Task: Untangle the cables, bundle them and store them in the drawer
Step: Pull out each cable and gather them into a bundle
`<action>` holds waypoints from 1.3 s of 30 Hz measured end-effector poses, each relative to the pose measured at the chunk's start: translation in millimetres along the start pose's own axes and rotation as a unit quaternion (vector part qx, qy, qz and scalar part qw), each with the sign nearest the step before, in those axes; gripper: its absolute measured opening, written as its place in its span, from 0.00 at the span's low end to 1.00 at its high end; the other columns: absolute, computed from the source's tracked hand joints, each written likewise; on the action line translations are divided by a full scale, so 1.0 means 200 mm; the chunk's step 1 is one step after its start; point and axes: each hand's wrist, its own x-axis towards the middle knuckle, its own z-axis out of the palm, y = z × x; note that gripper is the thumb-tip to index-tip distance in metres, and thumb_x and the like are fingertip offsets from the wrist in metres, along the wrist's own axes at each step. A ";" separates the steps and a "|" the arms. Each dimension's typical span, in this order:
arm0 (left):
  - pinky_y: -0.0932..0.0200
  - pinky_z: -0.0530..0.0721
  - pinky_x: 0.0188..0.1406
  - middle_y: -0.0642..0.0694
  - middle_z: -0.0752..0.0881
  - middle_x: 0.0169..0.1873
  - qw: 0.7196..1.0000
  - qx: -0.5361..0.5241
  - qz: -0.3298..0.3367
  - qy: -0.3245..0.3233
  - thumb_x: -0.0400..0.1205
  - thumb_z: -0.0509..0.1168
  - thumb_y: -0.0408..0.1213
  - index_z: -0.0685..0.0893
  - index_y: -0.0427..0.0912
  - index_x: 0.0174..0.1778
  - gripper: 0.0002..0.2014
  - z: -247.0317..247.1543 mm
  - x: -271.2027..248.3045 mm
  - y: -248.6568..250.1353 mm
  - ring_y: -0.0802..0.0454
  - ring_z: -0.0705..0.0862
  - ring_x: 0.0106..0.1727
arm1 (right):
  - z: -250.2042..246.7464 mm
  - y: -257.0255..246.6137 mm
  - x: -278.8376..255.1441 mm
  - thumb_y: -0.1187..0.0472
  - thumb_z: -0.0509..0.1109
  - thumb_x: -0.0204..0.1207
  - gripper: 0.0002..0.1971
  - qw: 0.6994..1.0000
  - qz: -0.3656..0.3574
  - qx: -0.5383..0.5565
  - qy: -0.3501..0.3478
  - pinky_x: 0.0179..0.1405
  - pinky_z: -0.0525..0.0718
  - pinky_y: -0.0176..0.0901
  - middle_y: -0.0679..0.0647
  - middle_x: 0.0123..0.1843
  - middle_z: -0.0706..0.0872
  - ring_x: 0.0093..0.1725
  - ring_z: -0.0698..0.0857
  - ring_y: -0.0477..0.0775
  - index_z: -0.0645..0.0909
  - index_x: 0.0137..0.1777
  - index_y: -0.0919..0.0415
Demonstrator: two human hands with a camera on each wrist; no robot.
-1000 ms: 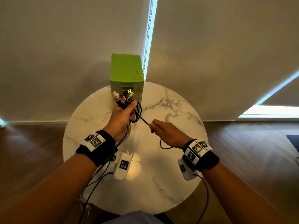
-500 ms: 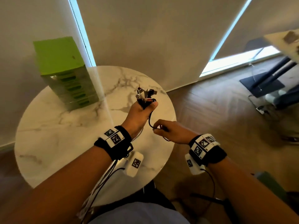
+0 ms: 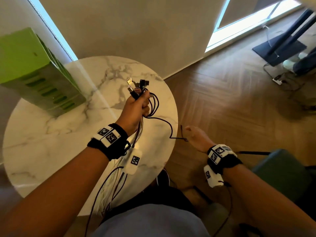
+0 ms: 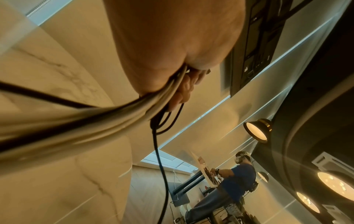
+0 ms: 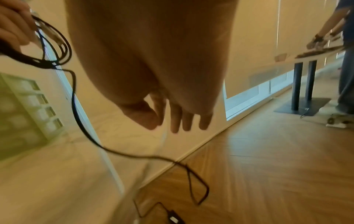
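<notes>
My left hand [image 3: 135, 108] grips a bundle of white and black cables [image 3: 136, 134] above the round marble table [image 3: 51, 134]. Their plugs [image 3: 136, 86] stick up out of the fist, and the long ends hang down past my wrist. In the left wrist view the cables [image 4: 134, 115] run out under the curled fingers [image 4: 184, 87]. One black cable [image 3: 168, 124] loops off the bundle to the right and dangles; its plug end [image 5: 173, 218] hangs near the floor. My right hand [image 3: 196, 137] is beyond the table's right edge, its fingers [image 5: 176, 121] straight and empty. The green drawer unit [image 3: 34, 74] stands at the table's far left.
Herringbone wood floor [image 3: 230, 100] lies to the right of the table. A dark green seat [image 3: 282, 171] is at my right elbow. Further off stand a desk with a black base [image 3: 280, 48], a power strip [image 3: 278, 79] and another person [image 4: 235, 178].
My right hand has let go of the black cable and moved right, off the table's edge, with fingers spread. The cable now hangs slack. My left hand still holds the bundle.
</notes>
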 end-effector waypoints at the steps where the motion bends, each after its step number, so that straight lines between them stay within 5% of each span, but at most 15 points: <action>1: 0.63 0.63 0.25 0.52 0.64 0.26 1.000 -0.015 -0.010 -0.008 0.92 0.58 0.37 0.79 0.39 0.49 0.09 0.01 0.00 0.00 0.57 0.61 0.24 | 0.00 -0.07 0.01 0.66 0.62 0.85 0.21 0.997 -0.033 0.059 0.026 0.76 0.76 0.58 0.59 0.78 0.77 0.77 0.76 0.60 0.73 0.78 0.58; 5: 0.63 0.65 0.26 0.51 0.68 0.27 0.999 -0.040 -0.028 -0.023 0.91 0.59 0.35 0.79 0.45 0.40 0.13 0.03 0.00 -0.01 0.57 0.64 0.25 | -0.01 -0.42 0.01 0.63 0.66 0.85 0.24 0.957 -0.130 0.255 -0.034 0.75 0.78 0.48 0.52 0.76 0.81 0.76 0.77 0.49 0.68 0.80 0.54; 8: 0.61 0.68 0.29 0.51 0.69 0.27 1.000 0.020 0.006 -0.011 0.92 0.59 0.37 0.76 0.46 0.41 0.12 0.01 0.02 -0.02 0.56 0.67 0.27 | -0.01 -0.58 0.01 0.52 0.64 0.88 0.19 0.961 -0.136 0.239 -0.027 0.54 0.84 0.40 0.54 0.52 0.91 0.50 0.88 0.46 0.69 0.75 0.55; 10: 0.58 0.70 0.34 0.53 0.72 0.26 0.995 0.095 0.033 0.022 0.92 0.59 0.40 0.76 0.46 0.42 0.12 -0.05 0.04 -0.02 0.55 0.70 0.28 | -0.02 -0.58 0.00 0.47 0.60 0.89 0.14 0.964 -0.164 0.209 0.027 0.38 0.78 0.36 0.48 0.40 0.86 0.34 0.81 0.42 0.74 0.65 0.56; 13: 0.56 0.71 0.37 0.49 0.73 0.29 0.982 0.164 0.054 0.073 0.91 0.58 0.48 0.77 0.48 0.45 0.12 -0.14 0.08 -0.01 0.55 0.70 0.30 | -0.04 -0.51 0.02 0.50 0.58 0.91 0.12 0.949 -0.214 0.219 0.069 0.36 0.76 0.35 0.35 0.37 0.81 0.33 0.74 0.41 0.78 0.54 0.57; 16: 0.56 0.66 0.32 0.51 0.68 0.28 0.984 0.142 0.068 0.088 0.91 0.58 0.49 0.79 0.50 0.46 0.12 -0.22 0.11 0.00 0.55 0.66 0.29 | -0.03 -0.41 0.06 0.47 0.56 0.91 0.15 0.939 -0.171 0.286 0.087 0.34 0.73 0.41 0.39 0.31 0.74 0.32 0.70 0.45 0.76 0.49 0.56; 19: 0.62 0.63 0.28 0.57 0.69 0.26 0.994 0.059 0.064 0.067 0.93 0.55 0.42 0.79 0.44 0.48 0.12 -0.24 0.10 0.02 0.59 0.64 0.27 | 0.00 -0.25 0.11 0.47 0.55 0.91 0.16 0.981 -0.057 0.179 0.047 0.40 0.76 0.43 0.44 0.36 0.78 0.36 0.77 0.48 0.77 0.46 0.54; 22: 0.63 0.61 0.27 0.55 0.67 0.27 0.998 -0.006 0.058 0.035 0.94 0.54 0.39 0.78 0.45 0.44 0.14 -0.23 0.07 0.04 0.59 0.62 0.26 | 0.07 -0.12 0.15 0.54 0.57 0.88 0.14 0.995 0.039 -0.012 -0.096 0.43 0.78 0.46 0.52 0.40 0.80 0.41 0.81 0.54 0.77 0.43 0.57; 24: 0.63 0.61 0.27 0.54 0.67 0.27 0.998 -0.037 0.047 0.026 0.94 0.54 0.39 0.77 0.45 0.42 0.14 -0.23 0.06 0.04 0.59 0.62 0.25 | 0.09 -0.13 0.17 0.54 0.59 0.83 0.12 0.996 0.066 -0.017 -0.061 0.56 0.83 0.54 0.59 0.54 0.85 0.56 0.84 0.62 0.80 0.55 0.61; 27: 0.63 0.64 0.28 0.55 0.69 0.26 0.998 -0.063 0.025 0.012 0.94 0.55 0.41 0.74 0.45 0.42 0.13 -0.23 0.05 0.02 0.58 0.64 0.26 | 0.03 -0.32 0.16 0.57 0.63 0.83 0.24 0.995 -0.006 0.079 0.068 0.76 0.73 0.56 0.58 0.79 0.74 0.76 0.75 0.62 0.70 0.79 0.59; 30: 0.63 0.68 0.29 0.53 0.70 0.28 0.998 -0.067 0.019 -0.010 0.93 0.56 0.42 0.74 0.44 0.43 0.13 -0.21 0.03 0.01 0.57 0.67 0.26 | 0.01 -0.61 0.11 0.60 0.67 0.84 0.28 0.978 -0.133 0.156 -0.026 0.76 0.73 0.50 0.53 0.80 0.76 0.77 0.76 0.55 0.63 0.82 0.55; 33: 0.61 0.74 0.32 0.51 0.71 0.29 0.999 -0.029 0.040 -0.015 0.93 0.56 0.42 0.75 0.44 0.45 0.12 -0.23 0.02 0.01 0.55 0.71 0.28 | 0.07 -0.80 0.07 0.57 0.69 0.84 0.29 0.957 -0.149 0.230 -0.098 0.69 0.81 0.51 0.56 0.65 0.88 0.66 0.86 0.53 0.60 0.80 0.51; 36: 0.61 0.83 0.37 0.46 0.75 0.32 0.995 0.064 0.071 0.037 0.93 0.55 0.43 0.79 0.45 0.46 0.13 -0.30 0.02 0.03 0.54 0.80 0.31 | 0.06 -0.90 0.04 0.49 0.65 0.87 0.24 0.957 -0.151 0.246 -0.028 0.55 0.87 0.54 0.63 0.50 0.89 0.48 0.90 0.60 0.58 0.75 0.53; 39: 0.58 0.84 0.39 0.44 0.79 0.34 0.991 0.086 0.073 0.078 0.93 0.55 0.44 0.80 0.40 0.57 0.13 -0.37 0.03 0.03 0.56 0.83 0.32 | 0.01 -0.90 0.03 0.49 0.62 0.89 0.14 0.948 -0.209 0.237 0.035 0.39 0.83 0.45 0.49 0.33 0.83 0.31 0.84 0.51 0.65 0.68 0.51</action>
